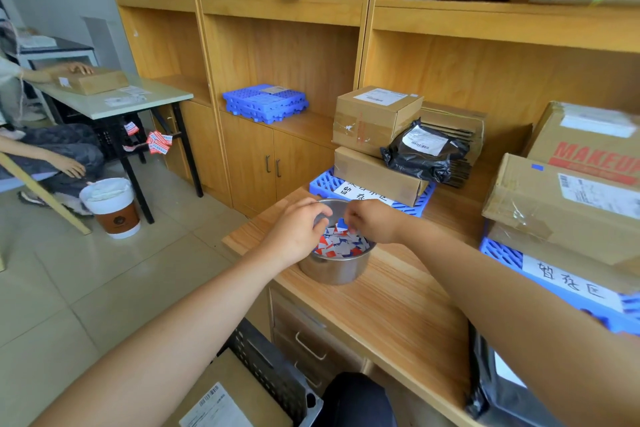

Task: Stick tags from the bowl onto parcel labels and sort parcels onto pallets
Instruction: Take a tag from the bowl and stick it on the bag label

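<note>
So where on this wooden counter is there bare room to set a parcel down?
Bare wooden counter lies between the round steel bowl and the black plastic bag nearer the camera. Crowded: blue plastic pallets loaded with cardboard boxes behind and right of the bowl.

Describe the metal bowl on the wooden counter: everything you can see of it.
The bowl is a round, straight-walled vessel of dull, brushed-looking metal. It stands upright near the left end of the wooden counter, just in front of a blue pallet. It holds a loose heap of small red, blue and white tags. The left hand curls its fingers over the left rim. The right hand reaches in from the right, fingertips among the tags; whether they pinch one is unclear.
</note>
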